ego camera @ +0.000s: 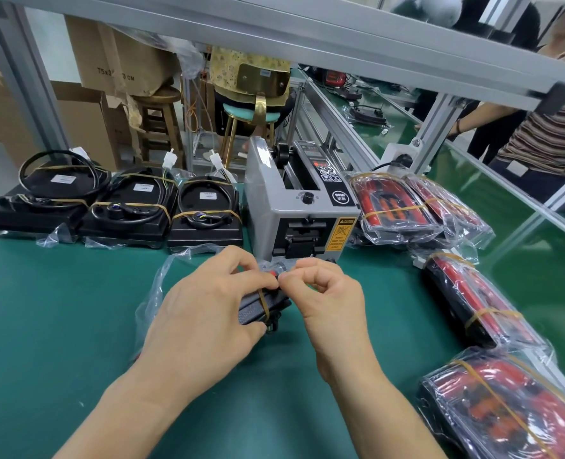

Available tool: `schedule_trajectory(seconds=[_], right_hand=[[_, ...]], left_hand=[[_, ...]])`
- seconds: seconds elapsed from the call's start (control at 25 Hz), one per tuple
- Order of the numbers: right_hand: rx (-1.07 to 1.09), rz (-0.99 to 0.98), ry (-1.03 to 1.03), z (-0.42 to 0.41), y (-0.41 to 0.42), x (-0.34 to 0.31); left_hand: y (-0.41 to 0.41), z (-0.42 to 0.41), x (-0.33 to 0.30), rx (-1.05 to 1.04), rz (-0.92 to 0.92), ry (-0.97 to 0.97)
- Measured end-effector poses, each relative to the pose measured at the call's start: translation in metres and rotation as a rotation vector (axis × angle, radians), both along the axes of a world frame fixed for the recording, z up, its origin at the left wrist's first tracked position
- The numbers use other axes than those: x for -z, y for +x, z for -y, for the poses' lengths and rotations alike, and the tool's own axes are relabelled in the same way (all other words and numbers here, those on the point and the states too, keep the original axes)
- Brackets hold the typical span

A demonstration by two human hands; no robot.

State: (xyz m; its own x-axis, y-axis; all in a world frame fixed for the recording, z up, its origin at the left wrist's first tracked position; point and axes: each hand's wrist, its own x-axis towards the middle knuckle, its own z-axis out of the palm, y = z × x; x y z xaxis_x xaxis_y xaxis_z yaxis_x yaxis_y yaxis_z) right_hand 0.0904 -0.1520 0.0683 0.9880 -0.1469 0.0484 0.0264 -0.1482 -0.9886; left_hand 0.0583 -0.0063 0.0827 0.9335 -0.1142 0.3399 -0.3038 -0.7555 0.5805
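The left hand [205, 313] grasps a black unit [261, 306] in a clear bag [155, 293], lying on the green mat [59, 326]. The right hand [324, 299] pinches the bag's end. Just behind stands the tape dispenser [294, 207].

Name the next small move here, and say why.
Probably fold the open end of the clear bag flat against the banded black unit, ready for taping. The left hand and right hand both pinch that end just before the tape dispenser, and bagged units lie to the right.
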Motion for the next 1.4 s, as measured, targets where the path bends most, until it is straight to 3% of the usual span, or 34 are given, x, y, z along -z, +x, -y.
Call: schedule_trajectory(seconds=[0.16, 0.28, 0.36, 0.64, 0.88, 1.08, 1.4], right_hand=[[0.059, 0.001, -0.024, -0.002, 0.001, 0.008], [0.079, -0.017, 0.204, 0.001, -0.001, 0.009], [0.050, 0.004, 0.241, 0.005, -0.002, 0.007], [-0.087, -0.067, -0.035, 0.011, 0.000, -0.001], [-0.112, 0.135, -0.342, 0.016, 0.005, -0.016], [-0.161, 0.002, 0.022, 0.019, 0.001, -0.013], [-0.149, -0.045, -0.039, 0.013, 0.000, -0.013]], left_hand=[[0.002, -0.001, 0.000, 0.004, 0.012, -0.010], [0.003, -0.001, 0.001, -0.004, 0.016, -0.035], [0.004, -0.003, 0.000, -0.012, 0.015, -0.040], [0.005, -0.005, 0.001, 0.001, -0.003, -0.045], [0.003, -0.004, 0.001, 0.001, -0.010, -0.026], [0.002, -0.005, -0.001, -0.014, -0.019, -0.072], [0.000, -0.003, 0.001, -0.061, -0.048, -0.089]])
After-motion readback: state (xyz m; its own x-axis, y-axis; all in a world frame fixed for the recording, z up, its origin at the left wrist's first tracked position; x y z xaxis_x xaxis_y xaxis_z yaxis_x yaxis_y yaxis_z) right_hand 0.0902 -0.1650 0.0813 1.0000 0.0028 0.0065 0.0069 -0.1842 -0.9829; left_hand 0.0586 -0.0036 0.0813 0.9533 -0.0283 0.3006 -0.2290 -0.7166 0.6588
